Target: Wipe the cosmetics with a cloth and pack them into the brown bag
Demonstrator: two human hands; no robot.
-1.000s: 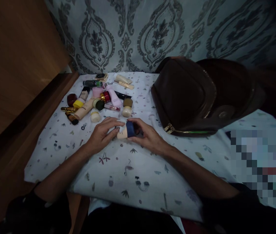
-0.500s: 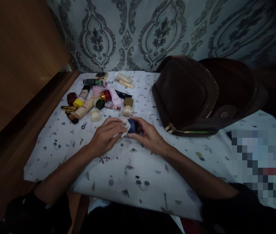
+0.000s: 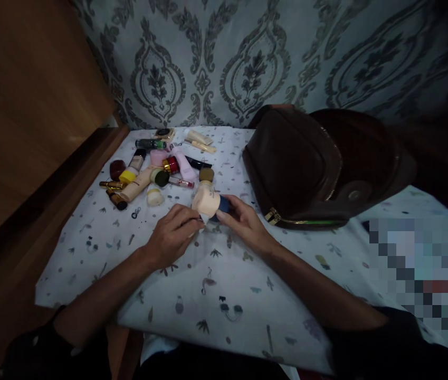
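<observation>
My right hand [image 3: 245, 219] is closed around the blue end of a small cosmetic jar [image 3: 207, 203], whose cream-coloured part points left with faint print on it. The jar is held tilted just above the cloth. Beside its lower left edge, my left hand [image 3: 173, 232] pinches a crumpled white wipe [image 3: 203, 217], mostly hidden by the fingers. Just behind the jar are a small cream pot and a brown-lidded pot [image 3: 207, 174]. A white round pot [image 3: 154, 197] lies beyond my left hand.
Several cosmetics, among them a pink tube [image 3: 184, 162], a beige tube [image 3: 136, 184] and a red jar [image 3: 171, 164], lie at the back left on the printed cloth [image 3: 208, 295]. A brown leather bag [image 3: 291, 163] stands to the right. A wooden panel [image 3: 37, 95] rises at left.
The jar has turned so its cream-coloured part now shows, where mainly its blue part showed before. My left hand has drawn slightly down and away with the wipe.
</observation>
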